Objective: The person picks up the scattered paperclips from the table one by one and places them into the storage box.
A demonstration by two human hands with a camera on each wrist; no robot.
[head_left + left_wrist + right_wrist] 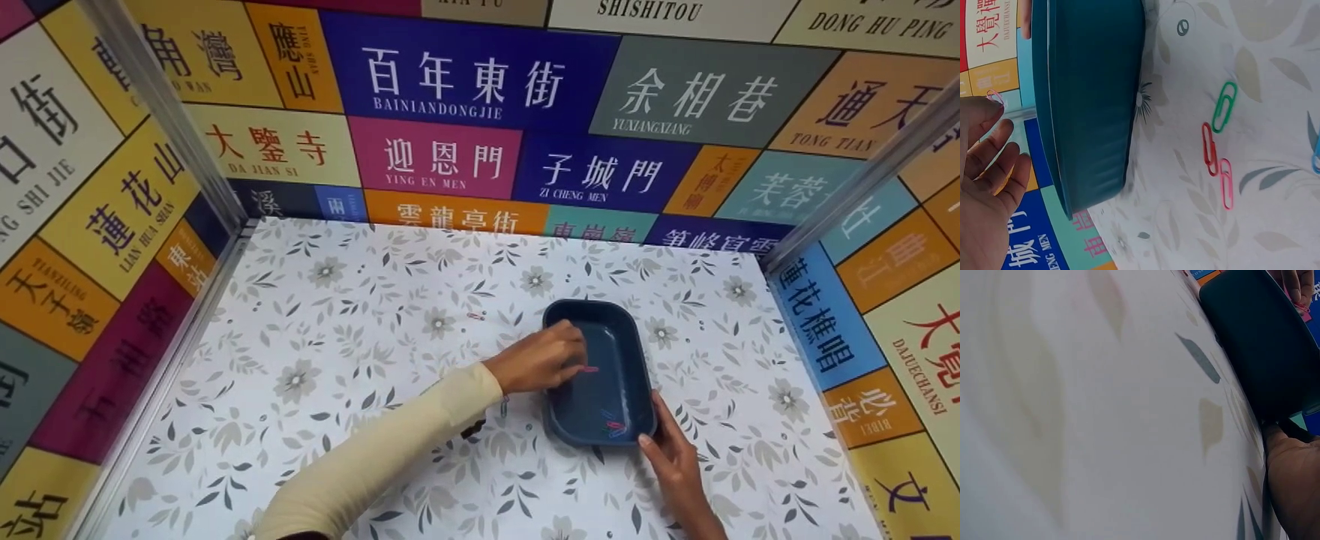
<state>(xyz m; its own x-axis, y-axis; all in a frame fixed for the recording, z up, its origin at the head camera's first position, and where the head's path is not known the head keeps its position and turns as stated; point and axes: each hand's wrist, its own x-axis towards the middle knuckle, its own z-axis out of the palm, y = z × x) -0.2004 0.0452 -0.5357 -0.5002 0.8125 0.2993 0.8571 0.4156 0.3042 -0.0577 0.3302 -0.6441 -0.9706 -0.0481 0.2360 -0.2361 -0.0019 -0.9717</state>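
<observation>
I read the step in hand as bringing a pink paper clip (591,369) over the blue tray (611,341); I judge the next move calls for lowering it and easing the fingers apart. From here I see the left hand (541,358) pinching that clip at its fingertips, over the tray's left part. More clips (615,426) lie inside at the near end. The right hand (675,457) grips the near right corner. Left of the tray, I see loose clips (1224,107) on the tabletop (405,285).
</observation>
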